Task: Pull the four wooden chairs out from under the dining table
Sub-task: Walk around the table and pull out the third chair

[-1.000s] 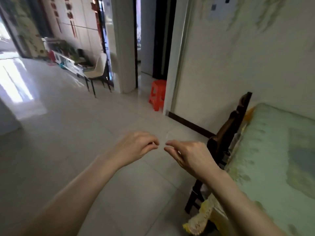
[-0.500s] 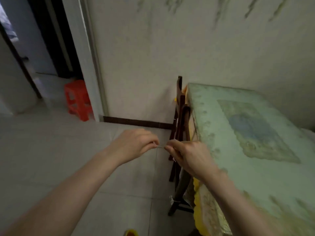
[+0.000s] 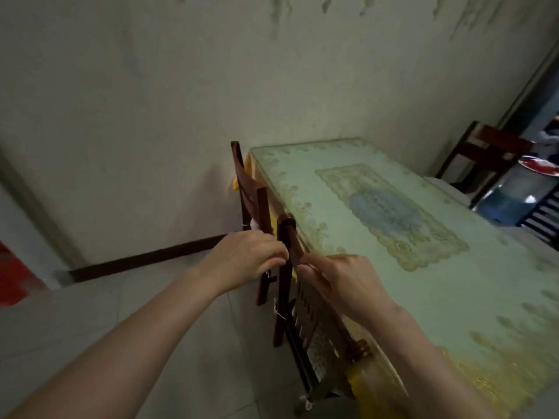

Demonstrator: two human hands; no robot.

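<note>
The dining table [image 3: 472, 297], under a green patterned cloth, fills the right side. Two dark wooden chairs are tucked along its left edge: a near chair [image 3: 305, 309] and a far chair [image 3: 246, 182] by the wall. A third chair [image 3: 484, 152] stands beyond the table's far right end. My left hand [image 3: 248, 255] has its fingers curled together and its fingertips touch the left side of the near chair's top rail. My right hand [image 3: 341, 282] lies over that rail from the table side. Its grip is hidden.
A pale wall with a dark skirting board [image 3: 145, 258] runs behind the chairs. A red stool [image 3: 12, 279] shows at the left edge on the tiled floor [image 3: 90, 322]. Blue water jugs [image 3: 511, 201] and a plate [image 3: 538, 166] sit at the far right.
The view has swung from the hallway to the table. Both hands, held close together before, have moved forward and apart onto the near chair's top rail.
</note>
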